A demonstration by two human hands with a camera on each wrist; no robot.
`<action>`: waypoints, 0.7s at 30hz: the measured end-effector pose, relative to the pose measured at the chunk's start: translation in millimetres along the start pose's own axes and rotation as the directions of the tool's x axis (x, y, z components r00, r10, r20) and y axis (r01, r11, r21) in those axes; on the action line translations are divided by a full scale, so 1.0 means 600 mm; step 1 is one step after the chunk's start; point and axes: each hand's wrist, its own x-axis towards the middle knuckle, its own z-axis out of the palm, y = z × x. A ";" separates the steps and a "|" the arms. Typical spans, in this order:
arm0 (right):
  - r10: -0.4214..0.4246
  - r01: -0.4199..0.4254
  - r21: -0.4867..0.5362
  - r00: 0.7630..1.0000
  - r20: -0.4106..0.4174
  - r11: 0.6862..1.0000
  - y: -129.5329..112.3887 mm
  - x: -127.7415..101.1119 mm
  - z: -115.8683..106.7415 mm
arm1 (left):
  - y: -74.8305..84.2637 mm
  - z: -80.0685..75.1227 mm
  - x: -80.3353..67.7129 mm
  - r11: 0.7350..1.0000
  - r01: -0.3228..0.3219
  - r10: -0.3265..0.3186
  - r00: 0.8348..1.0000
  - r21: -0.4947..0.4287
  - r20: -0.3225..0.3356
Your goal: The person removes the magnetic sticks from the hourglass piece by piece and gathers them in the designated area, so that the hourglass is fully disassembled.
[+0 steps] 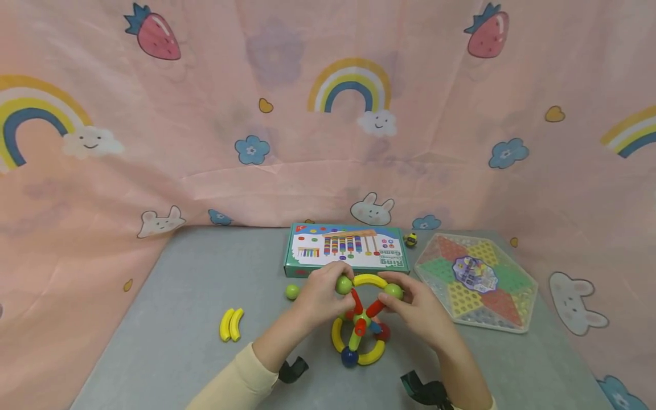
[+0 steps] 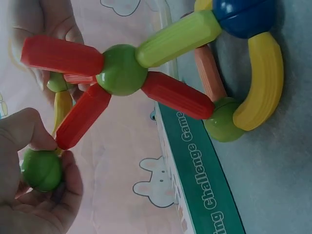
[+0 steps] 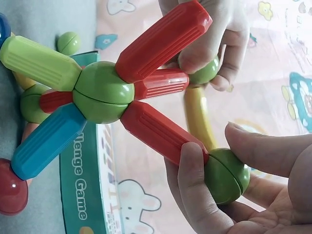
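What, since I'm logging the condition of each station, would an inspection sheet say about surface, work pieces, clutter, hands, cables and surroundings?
Surface: flat grey tabletop.
Work pieces: multicoloured, plastic-looking ball-and-stick model between the hands; two loose curved yellow sticks and a loose round green ball to its left.
Clutter: green-edged rectangular game box behind; hexagonal multicoloured board to the right; small yellow-and-black object beside the box.
Hands: left hand pinches one glossy green ball; right hand holds another.
Cables: nothing clearly seen.
Surroundings: pink fabric backdrop printed with rainbows, strawberries and rabbits.
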 end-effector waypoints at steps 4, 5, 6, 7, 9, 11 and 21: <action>0.004 -0.004 -0.026 1.000 -0.004 1.000 0.001 -0.001 -0.002 | -0.004 -0.009 0.001 1.000 -0.004 0.003 0.998 -0.023 -0.060; 0.000 0.000 -0.028 1.000 -0.001 1.000 0.002 -0.002 -0.002 | -0.007 -0.015 0.001 0.999 0.008 -0.010 0.998 -0.031 -0.067; -0.001 0.001 -0.026 1.000 0.001 1.000 0.002 -0.002 -0.003 | -0.010 -0.021 0.002 0.999 0.028 -0.031 0.997 -0.039 -0.070; 0.000 0.000 -0.025 1.000 0.002 1.000 0.002 -0.002 -0.002 | -0.014 -0.029 0.002 0.997 0.057 -0.060 0.996 -0.054 -0.066; 0.001 -0.001 -0.013 1.000 0.000 1.000 0.002 -0.001 -0.002 | -0.024 -0.043 0.002 0.989 0.114 -0.119 0.992 -0.094 -0.047; 0.004 -0.004 -0.001 1.000 -0.001 1.000 0.001 -0.002 -0.001 | -0.036 -0.055 0.002 0.977 0.170 -0.175 0.984 -0.130 -0.028; 0.021 -0.021 -0.021 1.000 -0.016 1.000 0.000 -0.003 -0.001 | -0.106 -0.061 -0.003 0.948 0.303 -0.306 0.952 -0.101 -0.016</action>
